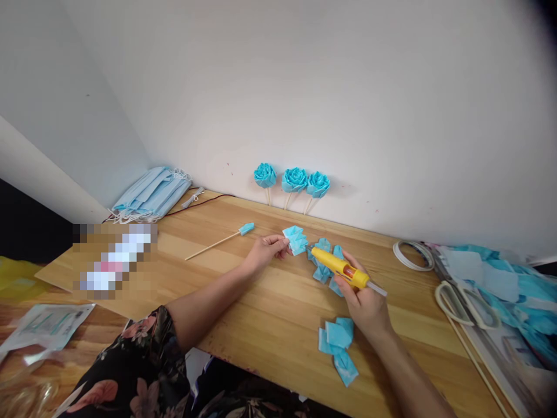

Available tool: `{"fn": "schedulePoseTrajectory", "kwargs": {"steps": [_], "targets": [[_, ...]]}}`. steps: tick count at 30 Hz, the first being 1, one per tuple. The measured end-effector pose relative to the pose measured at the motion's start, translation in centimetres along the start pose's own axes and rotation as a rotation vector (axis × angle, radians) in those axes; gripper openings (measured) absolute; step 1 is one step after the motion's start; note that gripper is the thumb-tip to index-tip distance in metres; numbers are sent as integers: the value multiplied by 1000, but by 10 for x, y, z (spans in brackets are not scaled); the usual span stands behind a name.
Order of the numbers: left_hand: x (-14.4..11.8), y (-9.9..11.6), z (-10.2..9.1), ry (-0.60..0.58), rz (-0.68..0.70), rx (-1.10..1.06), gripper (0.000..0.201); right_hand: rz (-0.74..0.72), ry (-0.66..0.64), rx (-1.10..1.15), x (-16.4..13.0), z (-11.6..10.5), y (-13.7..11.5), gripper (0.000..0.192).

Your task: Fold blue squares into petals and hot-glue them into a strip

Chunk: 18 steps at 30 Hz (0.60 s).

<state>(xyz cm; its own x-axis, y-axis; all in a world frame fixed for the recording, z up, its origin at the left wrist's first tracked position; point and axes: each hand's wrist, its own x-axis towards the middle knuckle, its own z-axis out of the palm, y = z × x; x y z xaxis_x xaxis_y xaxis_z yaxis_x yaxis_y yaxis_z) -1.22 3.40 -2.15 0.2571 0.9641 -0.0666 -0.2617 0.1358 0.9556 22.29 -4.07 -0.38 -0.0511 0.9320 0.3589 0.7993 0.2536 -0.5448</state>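
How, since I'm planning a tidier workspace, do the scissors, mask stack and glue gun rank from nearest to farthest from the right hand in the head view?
1. Glue gun: held in the right hand.
2. Scissors: off to the right.
3. Mask stack: toward the far left corner.

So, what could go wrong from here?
The yellow plastic glue gun in the right hand points toward the left hand, which pinches a folded light-blue piece: if hot, a slip might burn those fingers. The nozzle is also near other folded light-blue pieces on the brown wooden table; glue could drip there.
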Motion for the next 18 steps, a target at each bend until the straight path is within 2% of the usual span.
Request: {"fn": "schedulePoseTrajectory", "kwargs": {"steps": [6, 9, 13, 16, 18], "targets": [[-1, -1, 1, -49, 1, -51, 34, -137, 68, -183, 1, -1, 2, 42], [-1, -1, 1, -43, -14, -98, 36, -122, 119, -207, 2, -4, 4, 47], [-1, 1, 2, -30, -30, -134, 39, 82, 218, -151, 10, -17, 18, 52], [-3, 4, 3, -34, -26, -131, 38, 339, 267, -179, 20, -31, 49, 56], [-5, 6, 4, -33, -23, -125, 37, 421, 212, -184, 25, -39, 75, 62]]}}
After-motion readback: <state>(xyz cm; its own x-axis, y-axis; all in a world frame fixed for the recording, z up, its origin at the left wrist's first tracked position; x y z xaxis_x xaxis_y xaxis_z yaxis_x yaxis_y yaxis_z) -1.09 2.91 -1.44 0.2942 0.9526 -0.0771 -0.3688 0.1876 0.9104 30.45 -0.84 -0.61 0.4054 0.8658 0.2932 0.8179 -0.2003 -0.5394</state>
